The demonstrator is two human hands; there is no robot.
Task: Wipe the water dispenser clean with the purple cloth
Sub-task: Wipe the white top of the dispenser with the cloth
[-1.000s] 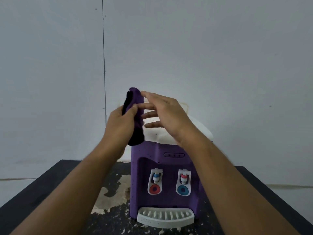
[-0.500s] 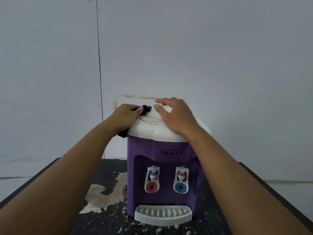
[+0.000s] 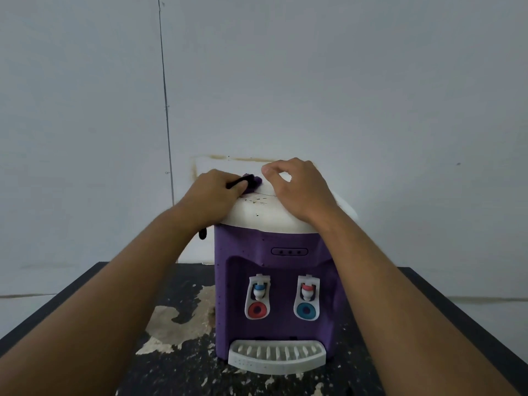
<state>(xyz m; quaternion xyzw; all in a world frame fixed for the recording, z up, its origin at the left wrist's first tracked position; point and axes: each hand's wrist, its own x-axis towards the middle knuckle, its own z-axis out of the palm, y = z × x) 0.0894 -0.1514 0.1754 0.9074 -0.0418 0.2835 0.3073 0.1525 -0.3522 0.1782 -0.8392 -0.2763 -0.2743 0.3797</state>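
On the white top (image 3: 265, 215) of the water dispenser (image 3: 274, 295), at its left rear edge, the left hand (image 3: 211, 195), fingers curled and pressed down on the purple cloth (image 3: 251, 182), bunched small and mostly hidden under the hand. A dark end of the cloth peeking out past the thumb toward the middle of the top; another dark bit (image 3: 202, 233) hanging below the left wrist, just left of the dispenser's purple body. On the right half of the same top, the right hand (image 3: 300, 190), palm down and resting flat, fingers bent over the rear rim, grip loosely curled and holding nothing. Between the two hands, bare white plastic dotted with dark specks. Below the top, on the front of the dispenser, a small oval panel with three dots (image 3: 289, 251); lower still, two taps side by side in a recess, the left tap (image 3: 258, 292) with a blue cap above a red ring, the right tap (image 3: 307, 292) with a red cap above a blue ring. At the foot of the dispenser, a white slotted drip tray (image 3: 276, 357). Under the dispenser, a black table (image 3: 183, 281) with worn, peeling patches (image 3: 183, 324) to the left. Behind the dispenser, a plain grey wall (image 3: 343, 95) with a thin vertical seam (image 3: 165, 110) to the left.
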